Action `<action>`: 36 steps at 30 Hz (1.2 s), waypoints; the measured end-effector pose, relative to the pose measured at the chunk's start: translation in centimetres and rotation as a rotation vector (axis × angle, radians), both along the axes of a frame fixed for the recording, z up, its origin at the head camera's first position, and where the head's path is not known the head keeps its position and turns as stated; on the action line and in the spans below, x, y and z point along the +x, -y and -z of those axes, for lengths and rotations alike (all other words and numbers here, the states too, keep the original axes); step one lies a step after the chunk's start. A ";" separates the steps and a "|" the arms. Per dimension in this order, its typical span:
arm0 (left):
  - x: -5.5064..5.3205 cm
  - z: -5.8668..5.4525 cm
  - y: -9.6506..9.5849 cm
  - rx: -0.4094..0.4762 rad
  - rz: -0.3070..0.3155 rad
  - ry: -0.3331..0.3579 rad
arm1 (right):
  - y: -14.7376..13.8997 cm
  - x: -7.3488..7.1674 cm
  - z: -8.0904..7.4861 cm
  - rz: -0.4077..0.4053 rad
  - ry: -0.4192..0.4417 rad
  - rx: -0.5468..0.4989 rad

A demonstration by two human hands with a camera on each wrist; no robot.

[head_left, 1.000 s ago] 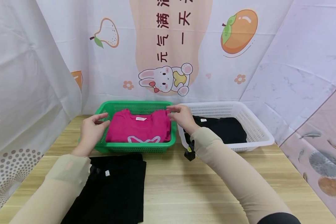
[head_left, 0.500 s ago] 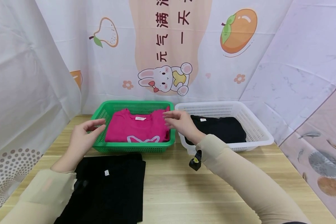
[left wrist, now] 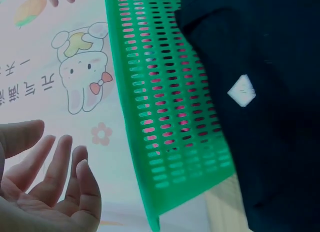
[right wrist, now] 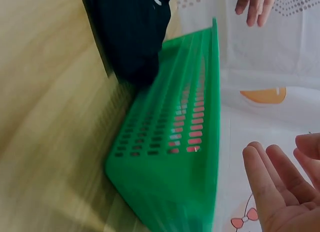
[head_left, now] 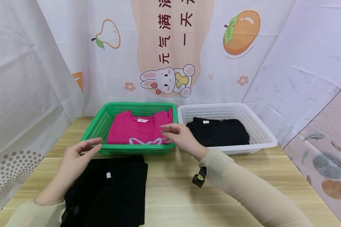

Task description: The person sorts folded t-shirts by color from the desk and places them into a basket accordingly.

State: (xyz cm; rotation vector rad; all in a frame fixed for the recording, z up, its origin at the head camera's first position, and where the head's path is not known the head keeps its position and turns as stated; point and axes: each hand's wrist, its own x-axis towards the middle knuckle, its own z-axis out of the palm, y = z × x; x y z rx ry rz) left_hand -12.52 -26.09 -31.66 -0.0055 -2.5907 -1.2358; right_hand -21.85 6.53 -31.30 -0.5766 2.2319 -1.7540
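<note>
A folded pink shirt (head_left: 142,127) with a white neck label lies in the green basket (head_left: 130,150). My left hand (head_left: 75,160) hovers near the basket's front left corner, holding nothing, its fingers relaxed. Below it on the table lies a folded black garment (head_left: 119,192) with a small white tag, partly hidden by the left forearm. My right hand (head_left: 182,138) hangs over the basket's front right corner, fingers loosely bent and holding nothing. In the right wrist view its fingers (right wrist: 265,187) are apart from the green rim. The left wrist view also shows an unoccupied left hand (left wrist: 55,192).
A white basket (head_left: 261,135) stands right of the green one, with a folded black garment (head_left: 218,132) inside. Behind both hangs a printed curtain (head_left: 113,72). The wooden table (head_left: 170,195) extends in front.
Both hands have drawn back from the green basket toward the person, the left one lower and further left. The baskets and garments have stayed in place.
</note>
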 end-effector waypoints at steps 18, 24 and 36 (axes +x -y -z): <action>2.9 3.1 1.7 -0.010 -0.082 0.110 | 1.4 4.1 3.0 -0.069 0.014 -0.188; 3.2 4.3 2.5 0.015 -0.085 0.181 | 2.1 5.3 4.3 -0.060 0.039 -0.183; 4.1 6.6 2.8 0.056 -0.107 0.314 | 3.3 6.8 7.7 -0.101 0.108 -0.229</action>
